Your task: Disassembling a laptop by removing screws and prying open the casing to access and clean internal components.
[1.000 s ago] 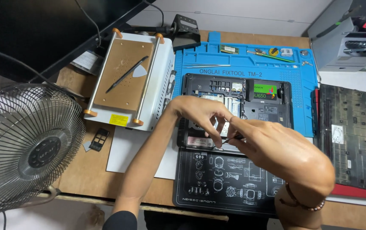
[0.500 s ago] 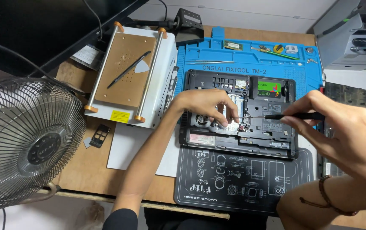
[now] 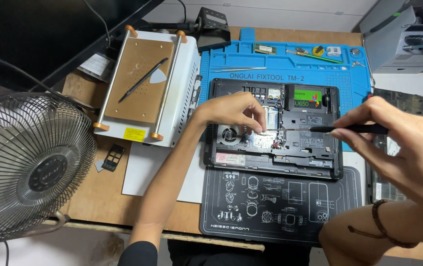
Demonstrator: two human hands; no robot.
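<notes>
Pinching a slim black screwdriver (image 3: 349, 129) in the right hand (image 3: 398, 143), tip down inside the opened black laptop base (image 3: 273, 129) near the bench's far edge, on a blue silicone mat (image 3: 221, 69); left hand (image 3: 233, 111) loosely curled, fingertips pressing the laptop's internals, clasping nothing.

The left hand (image 3: 233, 111) reaches in from the near edge on a bare, outstretched forearm, palm down, fingers curled with the tips pressed downward. The right hand (image 3: 398, 148) comes in from the right, wrist bent, thumb and fingers pinched tight, a cord bracelet on the wrist.
</notes>
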